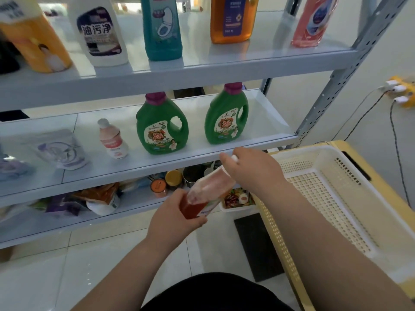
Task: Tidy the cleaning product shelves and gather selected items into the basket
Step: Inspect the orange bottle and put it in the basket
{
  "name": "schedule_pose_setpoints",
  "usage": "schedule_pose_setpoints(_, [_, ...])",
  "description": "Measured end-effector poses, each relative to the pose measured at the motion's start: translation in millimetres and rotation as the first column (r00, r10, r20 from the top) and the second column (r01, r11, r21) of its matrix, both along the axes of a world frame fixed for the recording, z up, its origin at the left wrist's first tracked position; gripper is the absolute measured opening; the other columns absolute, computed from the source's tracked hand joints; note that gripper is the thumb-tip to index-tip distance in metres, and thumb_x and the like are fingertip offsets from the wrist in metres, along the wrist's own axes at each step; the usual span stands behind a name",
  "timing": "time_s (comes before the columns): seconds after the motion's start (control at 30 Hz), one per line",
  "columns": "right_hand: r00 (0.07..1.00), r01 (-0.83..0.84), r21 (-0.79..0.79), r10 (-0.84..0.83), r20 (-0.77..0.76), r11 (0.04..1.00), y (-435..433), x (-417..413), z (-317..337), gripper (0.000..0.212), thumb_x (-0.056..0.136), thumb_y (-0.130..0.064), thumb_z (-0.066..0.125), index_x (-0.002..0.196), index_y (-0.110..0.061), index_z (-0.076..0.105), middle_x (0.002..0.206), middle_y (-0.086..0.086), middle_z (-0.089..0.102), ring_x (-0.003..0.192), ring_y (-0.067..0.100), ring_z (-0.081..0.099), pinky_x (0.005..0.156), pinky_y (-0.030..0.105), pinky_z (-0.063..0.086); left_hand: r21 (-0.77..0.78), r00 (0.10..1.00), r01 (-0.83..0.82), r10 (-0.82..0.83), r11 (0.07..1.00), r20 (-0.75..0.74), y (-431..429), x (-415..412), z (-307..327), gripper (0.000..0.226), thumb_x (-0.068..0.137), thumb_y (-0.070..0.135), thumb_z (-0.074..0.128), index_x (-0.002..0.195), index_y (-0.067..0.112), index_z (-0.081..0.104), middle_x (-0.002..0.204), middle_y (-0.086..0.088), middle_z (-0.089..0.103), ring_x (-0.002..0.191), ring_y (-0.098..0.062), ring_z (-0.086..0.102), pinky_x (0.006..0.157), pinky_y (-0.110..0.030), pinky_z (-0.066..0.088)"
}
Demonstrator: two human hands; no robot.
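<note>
I hold a red-pink transparent bottle (207,189) tilted in front of the shelves, its white cap end up and to the right. My left hand (174,215) grips its base from below. My right hand (251,170) is curled round its neck and cap. To the right lies the white perforated basket (323,194), nothing visible inside it, nested in a yellow basket (276,239). On the middle shelf (157,162) stand two green detergent jugs (161,125) (226,116), a small pink bottle (113,139) and a clear pouch (59,149).
The top shelf carries an orange bottle (37,39), a white degreaser bottle (101,32), a teal toilet cleaner (162,28), an amber bottle (232,19) and a pink one (314,21). Jars and packets crowd the bottom shelf (101,198). A power strip (402,90) lies far right.
</note>
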State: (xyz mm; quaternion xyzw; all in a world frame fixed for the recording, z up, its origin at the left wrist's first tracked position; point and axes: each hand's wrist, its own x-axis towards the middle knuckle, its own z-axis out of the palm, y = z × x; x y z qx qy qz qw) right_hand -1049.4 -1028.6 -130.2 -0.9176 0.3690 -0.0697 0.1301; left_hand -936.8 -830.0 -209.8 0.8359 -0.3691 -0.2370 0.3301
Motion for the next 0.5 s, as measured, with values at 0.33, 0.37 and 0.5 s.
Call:
schedule_pose_setpoints(0.33, [0.966,-0.141,-0.116,0.162,0.199,0.983,50,17,17,0.052,0.093,-0.062,0.028,0.075,-0.021,0.053,0.063,-0.005,0.053,0.058,0.013,0.053,0.053,0.032,0.044,-0.028,0.991,0.07,-0.073,0.997,-0.111,33,55,4,0.065,0.044,0.062,0.082,0.101,0.062,0.05,0.098,0.024,0.066,0.089,0.003,0.062,0.068,-0.016,0.048])
schedule_pose_setpoints(0.37, [0.958,-0.184,-0.123,0.206,0.198,0.975,53,17,20,0.05,0.092,-0.062,0.029,0.078,-0.021,0.054,0.065,-0.006,0.054,0.059,0.013,0.053,0.054,0.033,0.046,-0.029,0.985,0.089,-0.093,0.996,-0.145,36,59,4,0.067,0.043,0.061,0.084,0.101,0.066,0.05,0.102,0.023,0.067,0.093,0.0,0.063,0.073,-0.02,0.051])
schedule_pose_setpoints(0.5, [0.905,-0.389,0.042,0.374,0.203,0.92,56,16,34,0.028,0.091,-0.059,0.037,0.102,-0.039,0.052,0.096,-0.012,0.055,0.082,0.006,0.054,0.067,0.029,0.047,-0.038,0.959,0.088,-0.095,0.995,-0.268,46,63,2,0.076,0.04,0.058,0.088,0.108,0.06,0.055,0.111,0.022,0.069,0.103,-0.006,0.066,0.082,-0.026,0.055])
